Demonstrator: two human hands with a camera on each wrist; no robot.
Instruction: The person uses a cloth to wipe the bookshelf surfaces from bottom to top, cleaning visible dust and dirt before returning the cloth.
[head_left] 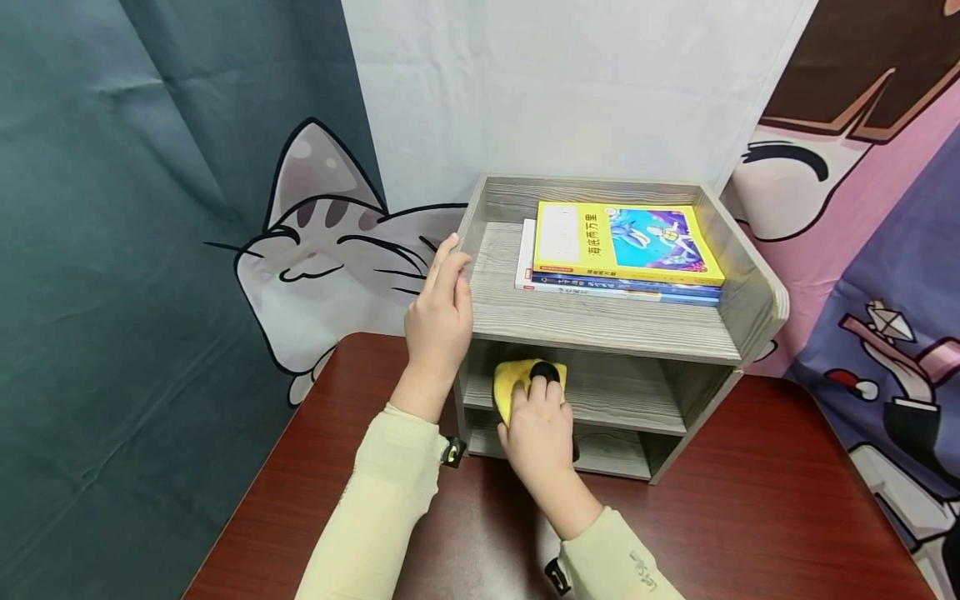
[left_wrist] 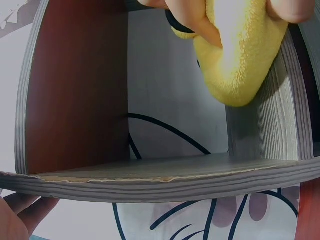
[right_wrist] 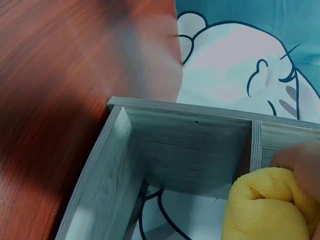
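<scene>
My right hand (head_left: 538,433) grips a fluffy yellow cloth (head_left: 508,382) in front of the middle compartment of a small grey wood-grain shelf (head_left: 600,332). A black patch (head_left: 544,372) shows at the top of the cloth, by the fingertips; I cannot tell what it is. In the left wrist view the cloth (left_wrist: 237,70) hangs bunched between fingers and thumb, near the inner shelf board. My left hand (head_left: 441,317) rests against the shelf's left side panel with its fingers extended upward. Part of that hand (left_wrist: 20,217) shows beyond the panel's edge in the left wrist view.
Several stacked books (head_left: 626,246), a yellow one uppermost, lie on the shelf's top tray. The shelf stands on a reddish-brown table (head_left: 780,500). Behind it hangs a cartoon-printed curtain (head_left: 585,92). The lower compartment (right_wrist: 190,155) shows in the right wrist view.
</scene>
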